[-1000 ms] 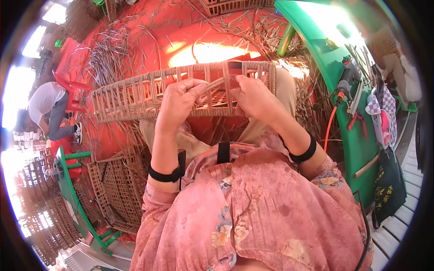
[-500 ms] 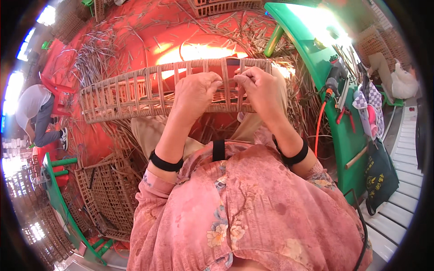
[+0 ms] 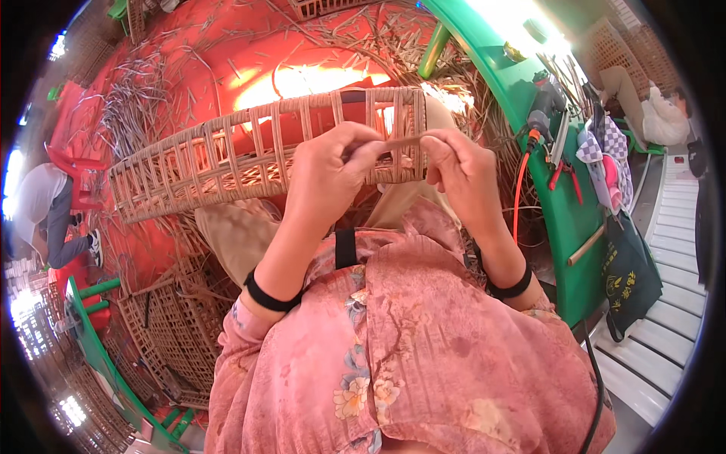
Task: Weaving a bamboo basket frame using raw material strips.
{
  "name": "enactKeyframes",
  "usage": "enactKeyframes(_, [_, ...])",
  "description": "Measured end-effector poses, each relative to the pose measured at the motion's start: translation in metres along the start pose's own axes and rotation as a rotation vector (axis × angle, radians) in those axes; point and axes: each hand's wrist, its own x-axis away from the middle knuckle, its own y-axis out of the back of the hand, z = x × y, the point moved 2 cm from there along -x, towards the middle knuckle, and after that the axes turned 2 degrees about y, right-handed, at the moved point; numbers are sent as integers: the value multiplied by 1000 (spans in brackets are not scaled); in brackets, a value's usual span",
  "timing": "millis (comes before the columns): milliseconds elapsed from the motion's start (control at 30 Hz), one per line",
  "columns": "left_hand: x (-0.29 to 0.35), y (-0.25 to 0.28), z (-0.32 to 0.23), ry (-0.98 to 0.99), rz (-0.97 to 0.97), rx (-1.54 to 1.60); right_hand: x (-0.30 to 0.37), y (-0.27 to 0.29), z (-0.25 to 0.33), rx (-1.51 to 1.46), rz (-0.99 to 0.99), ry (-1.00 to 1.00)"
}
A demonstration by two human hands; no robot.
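Note:
A long wicker basket (image 3: 281, 108) with open slatted sides lies across my knees, just beyond my hands. My left hand (image 3: 333, 168) is closed, pinching one end of a short brown wicker strip (image 3: 404, 141) between thumb and fingers. The other end is pinched by my right hand (image 3: 467, 170), so the strip stretches between the two in front of the basket's right part. Both hands hide some of the basket's near side.
On my right a green bench (image 3: 529, 136) carries a power tool (image 3: 546, 106) and red-handled pliers (image 3: 567, 178); a dark bag (image 3: 634, 272) hangs there. Loose wicker strips (image 3: 140, 106) litter the red floor. Another basket (image 3: 174, 329) stands at lower left. Someone (image 3: 45, 197) bends over at far left.
My hands have come nearer to me, off the basket's uprights, and moved apart slightly. The strip now shows plainly between them. The view has shifted a little to the right.

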Motion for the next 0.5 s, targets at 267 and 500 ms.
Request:
enactKeyframes(267, [9,-6,-3,-123,-113,-461,-7,-23,-23,602,207,195])
enactKeyframes(500, [7,-8,13,-152,-27,-398,-17,-21,-21,373,354,-60])
